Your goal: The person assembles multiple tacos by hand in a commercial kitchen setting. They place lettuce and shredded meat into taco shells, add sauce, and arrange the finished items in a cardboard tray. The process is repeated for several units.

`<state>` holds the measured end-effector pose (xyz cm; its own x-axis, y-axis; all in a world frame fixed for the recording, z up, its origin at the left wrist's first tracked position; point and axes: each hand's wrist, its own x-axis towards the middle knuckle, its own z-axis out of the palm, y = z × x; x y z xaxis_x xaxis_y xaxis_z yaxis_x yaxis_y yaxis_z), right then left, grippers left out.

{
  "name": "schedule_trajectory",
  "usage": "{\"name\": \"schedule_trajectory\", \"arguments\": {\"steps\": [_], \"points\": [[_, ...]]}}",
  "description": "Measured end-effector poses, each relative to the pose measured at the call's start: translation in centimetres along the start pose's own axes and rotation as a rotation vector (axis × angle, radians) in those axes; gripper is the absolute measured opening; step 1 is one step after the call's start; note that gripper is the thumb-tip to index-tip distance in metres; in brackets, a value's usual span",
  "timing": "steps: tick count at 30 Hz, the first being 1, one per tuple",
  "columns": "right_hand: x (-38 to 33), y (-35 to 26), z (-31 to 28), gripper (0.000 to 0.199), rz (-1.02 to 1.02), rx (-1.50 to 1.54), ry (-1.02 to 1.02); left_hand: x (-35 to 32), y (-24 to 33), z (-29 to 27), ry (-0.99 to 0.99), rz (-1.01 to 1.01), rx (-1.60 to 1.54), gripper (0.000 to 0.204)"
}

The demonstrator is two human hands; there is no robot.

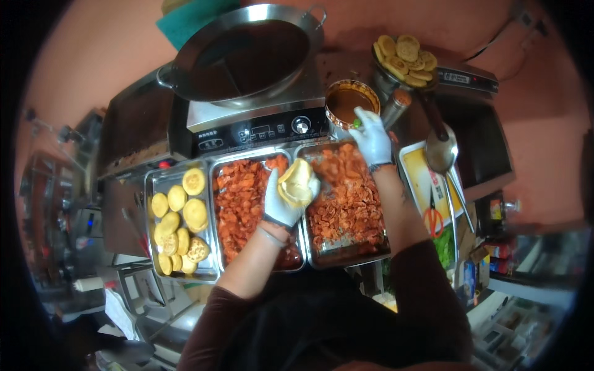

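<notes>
My left hand [279, 201], in a white glove, is closed around a round flatbread [296, 183] that is split, its pale inside facing up. The bread is above the gap between two metal trays of reddish-brown chopped meat [241, 198]. My gloved right hand [372, 139] is at the near rim of a pot of brown sauce [351, 105], fingers pinched together. A small bright green thing [357, 123] shows at its fingertips; its kind is too small to make out. Below that forearm is the right-hand meat tray [346, 232].
A tray of flatbreads [211, 247] stands at left. Behind are a large wok [247, 55] on an induction cooker [257, 127] and a bowl heaped with flatbreads [405, 59]. At right are a ladle [441, 151] and orange-handled scissors [434, 221] over a white-and-yellow tray [416, 162].
</notes>
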<state>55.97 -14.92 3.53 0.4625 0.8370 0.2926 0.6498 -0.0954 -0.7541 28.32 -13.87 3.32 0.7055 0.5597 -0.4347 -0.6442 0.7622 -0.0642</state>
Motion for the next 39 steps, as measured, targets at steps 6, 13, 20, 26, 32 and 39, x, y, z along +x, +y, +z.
{"name": "schedule_trajectory", "arguments": {"steps": [6,13,20,26,32,39], "points": [[3.6,-1.0,-3.3,0.021,-0.111,-0.054,0.058,3.5,-0.4,1.2,-0.012,0.038,-0.007,0.06],[-0.2,-2.0,-7.2,0.017,-0.215,-0.06,0.055,9.2,-2.4,4.2,0.128,0.028,-0.011,0.061],[-7.1,-6.7,-10.3,0.016,-0.373,0.217,0.144,10.1,-3.0,5.1,0.105,0.049,-0.044,0.066],[-11.0,-7.4,-5.8,0.017,-0.268,0.216,-0.054,9.0,-3.6,4.7,-0.01,0.021,0.044,0.065],[-12.3,-8.8,-8.2,0.02,-0.46,0.085,-0.117,7.6,-1.3,3.1,-0.067,0.007,0.125,0.051],[-10.4,-9.5,-4.2,0.021,-0.35,0.3,0.041,6.8,-1.8,0.9,-0.022,0.004,0.206,0.048]]}}
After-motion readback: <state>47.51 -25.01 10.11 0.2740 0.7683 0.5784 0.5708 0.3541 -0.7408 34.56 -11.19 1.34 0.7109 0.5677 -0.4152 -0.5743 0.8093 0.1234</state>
